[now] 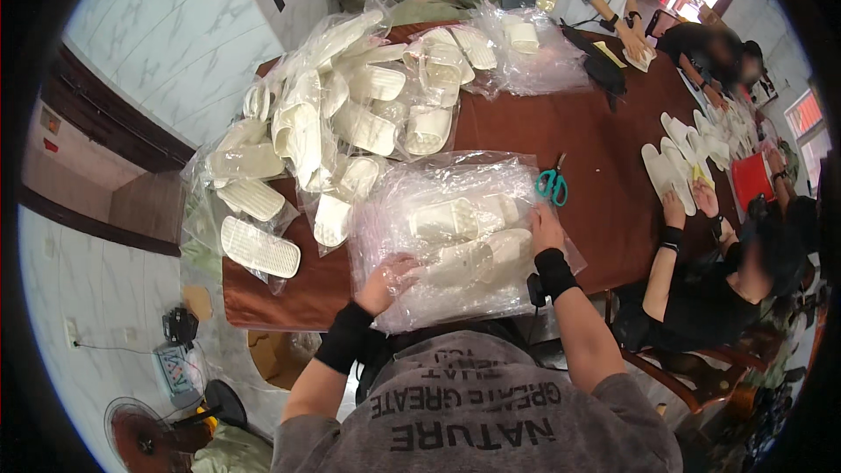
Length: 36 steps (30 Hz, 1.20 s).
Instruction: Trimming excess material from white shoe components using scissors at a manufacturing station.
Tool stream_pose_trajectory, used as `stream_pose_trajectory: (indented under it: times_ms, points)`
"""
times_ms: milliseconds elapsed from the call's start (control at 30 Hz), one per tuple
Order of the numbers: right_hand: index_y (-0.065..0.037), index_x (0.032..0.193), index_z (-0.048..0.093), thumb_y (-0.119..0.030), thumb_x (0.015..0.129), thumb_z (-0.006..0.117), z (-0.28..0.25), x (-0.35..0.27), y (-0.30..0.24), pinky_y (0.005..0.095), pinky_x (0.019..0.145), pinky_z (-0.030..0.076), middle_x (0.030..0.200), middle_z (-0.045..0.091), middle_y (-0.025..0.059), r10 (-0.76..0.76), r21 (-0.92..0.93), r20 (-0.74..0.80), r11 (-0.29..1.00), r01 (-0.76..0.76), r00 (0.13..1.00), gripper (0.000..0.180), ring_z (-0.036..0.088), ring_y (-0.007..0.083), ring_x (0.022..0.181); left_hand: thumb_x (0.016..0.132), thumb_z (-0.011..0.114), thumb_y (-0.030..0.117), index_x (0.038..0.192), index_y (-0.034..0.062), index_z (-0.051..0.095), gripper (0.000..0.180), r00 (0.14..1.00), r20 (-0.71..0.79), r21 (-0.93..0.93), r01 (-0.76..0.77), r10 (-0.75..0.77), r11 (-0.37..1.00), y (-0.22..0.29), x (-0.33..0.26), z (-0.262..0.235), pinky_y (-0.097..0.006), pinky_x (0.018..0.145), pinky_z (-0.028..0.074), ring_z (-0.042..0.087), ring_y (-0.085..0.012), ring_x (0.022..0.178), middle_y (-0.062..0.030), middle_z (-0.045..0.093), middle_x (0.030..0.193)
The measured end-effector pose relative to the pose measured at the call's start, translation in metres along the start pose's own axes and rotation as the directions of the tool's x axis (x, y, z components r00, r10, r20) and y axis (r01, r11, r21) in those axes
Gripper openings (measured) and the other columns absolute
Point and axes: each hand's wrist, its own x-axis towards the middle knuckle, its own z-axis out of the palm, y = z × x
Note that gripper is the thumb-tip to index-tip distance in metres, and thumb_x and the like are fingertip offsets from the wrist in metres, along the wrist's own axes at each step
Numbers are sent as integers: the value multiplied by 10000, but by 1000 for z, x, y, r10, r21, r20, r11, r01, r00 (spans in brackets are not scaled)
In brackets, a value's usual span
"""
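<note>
In front of me a pair of cream slippers (473, 260) lies inside a clear plastic bag (455, 298), side by side, on a stack of flat clear bags. My left hand (392, 282) is at the bag's near left side, fingers bent over the film by the slipper end. At the right edge, my right hand (547, 229) has its fingers curled on the film beside the slippers. Glare on the plastic hides part of the fingertips. Teal-handled scissors (552, 186) lie just beyond my right hand.
A heap of bagged slippers (350, 114) covers the far left of the brown table (508, 127). More clear bags (547, 66) lie at the back. To the right, a co-worker's hands (688, 201) handle loose slippers (661, 175) near a red container (753, 180). A fan (144, 438) stands lower left.
</note>
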Motion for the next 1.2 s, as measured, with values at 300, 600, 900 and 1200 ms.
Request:
stream_pose_trajectory:
  times_ms: [300, 600, 900, 1200]
  points:
    - [-103, 1073, 580, -315, 915, 516, 7, -2, -2, 455, 718, 461, 908, 644, 166, 53, 9, 18, 999, -54, 998, 273, 605, 374, 848, 774, 660, 308, 1162, 50, 558, 477, 988, 82, 540, -153, 129, 828, -15, 118, 102, -443, 938, 414, 481, -353, 1121, -153, 504, 1216]
    - [-95, 921, 567, -251, 873, 579, 10, -1, 10, 428, 651, 456, 793, 621, 129, 61, 70, -47, 996, -58, 997, 163, 609, 330, 764, 743, 622, 215, 963, 61, 649, 269, 998, 11, 435, 52, -63, 899, -16, 105, 81, -425, 752, 472, 600, -304, 840, -107, 597, 946]
    - [-103, 932, 566, -250, 868, 589, 15, 0, 11, 438, 658, 458, 788, 622, 129, 92, 107, -69, 991, -85, 993, 162, 610, 336, 755, 742, 593, 16, 1025, 39, 669, 293, 615, -751, 222, 577, -240, 786, -47, -94, -61, -403, 828, 485, 580, -392, 1043, -218, 599, 1144]
    - [-64, 920, 542, -239, 860, 598, 19, -1, 28, 417, 630, 448, 728, 568, 132, 48, 256, -26, 966, -40, 999, 193, 580, 316, 692, 609, 597, -36, 953, 52, 656, 359, 887, -433, 339, -5, 161, 941, 161, 64, 19, -387, 730, 520, 598, -375, 893, -182, 592, 992]
